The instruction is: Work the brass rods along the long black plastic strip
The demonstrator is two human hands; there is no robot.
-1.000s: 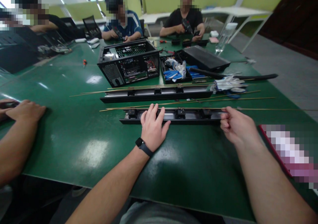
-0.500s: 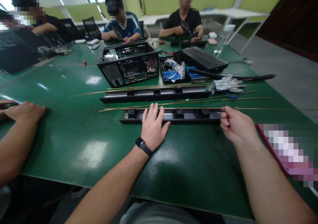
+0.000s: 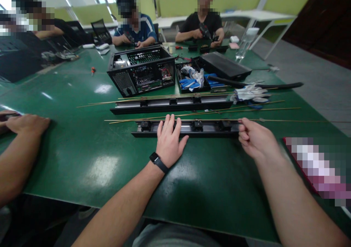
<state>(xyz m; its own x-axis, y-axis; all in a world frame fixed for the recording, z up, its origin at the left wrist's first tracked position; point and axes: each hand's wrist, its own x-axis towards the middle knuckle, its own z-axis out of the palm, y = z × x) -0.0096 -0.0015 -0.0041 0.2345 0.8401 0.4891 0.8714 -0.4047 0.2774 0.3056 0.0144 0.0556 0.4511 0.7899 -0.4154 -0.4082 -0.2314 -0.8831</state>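
A long black channel-shaped rail (image 3: 211,134) with several black blocks along it lies in front of me on the green table. My left hand (image 3: 170,139) rests flat across its middle, fingers stretched out and slightly spread, covering part of it. Over the rail's right end, my right hand (image 3: 253,135) pinches a thin brass-coloured rod (image 3: 296,121) that runs along the rail's back edge and sticks out to both sides. Behind it sits a second, similar rail (image 3: 164,107), with more thin rods (image 3: 104,102) lying along and across it.
An open black computer case (image 3: 142,75) stands behind the rails, beside a black tray (image 3: 186,89) with gloves. White gloves (image 3: 251,93) and a black tube (image 3: 285,86) lie to the right. A neighbour's hand (image 3: 29,124) rests at left; two people hold power drills across the table.
My right hand has slid a little to the left with the rod, whose left end now reaches further left. My left hand has stayed in place on the rail.
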